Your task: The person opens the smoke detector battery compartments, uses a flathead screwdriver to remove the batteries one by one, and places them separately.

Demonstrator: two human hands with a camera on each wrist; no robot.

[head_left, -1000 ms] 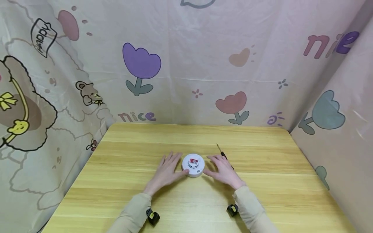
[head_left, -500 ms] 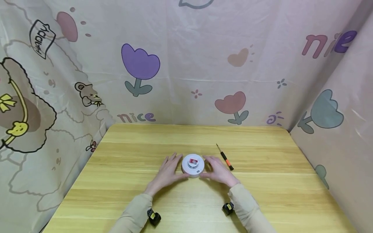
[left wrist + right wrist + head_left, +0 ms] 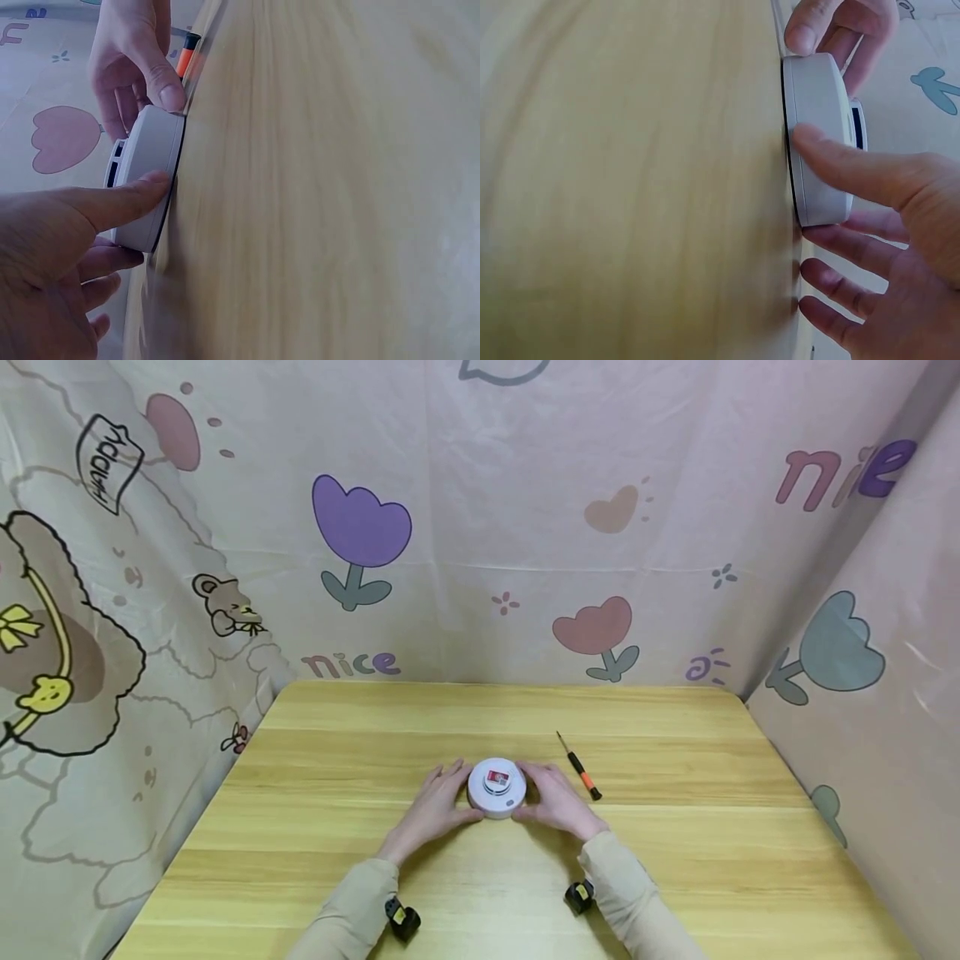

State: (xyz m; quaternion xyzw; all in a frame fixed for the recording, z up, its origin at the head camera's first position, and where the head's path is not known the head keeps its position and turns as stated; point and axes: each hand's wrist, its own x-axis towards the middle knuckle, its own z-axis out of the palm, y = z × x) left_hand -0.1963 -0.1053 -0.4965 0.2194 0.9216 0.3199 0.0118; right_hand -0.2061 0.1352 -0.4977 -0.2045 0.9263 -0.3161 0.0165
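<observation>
A round white smoke detector with a red label on its raised centre lies flat on the wooden table. My left hand grips its left side, thumb at the near edge and fingers farther round. The right hand holds the opposite side in much the same way. In the left wrist view, the thumb of the left hand lies across the detector's side wall. From the right wrist, the thumb of the right hand presses the same wall, with the index finger below it. The detector's underside is hidden.
A small screwdriver with a black and orange handle lies right of the hands, its tip pointing away. The table ends at a printed cloth backdrop. Cloth also hangs along the left and right sides.
The right hand has moved left onto the detector, uncovering the screwdriver's handle. The left hand has closed slightly around its side. The detector stays in about the same place.
</observation>
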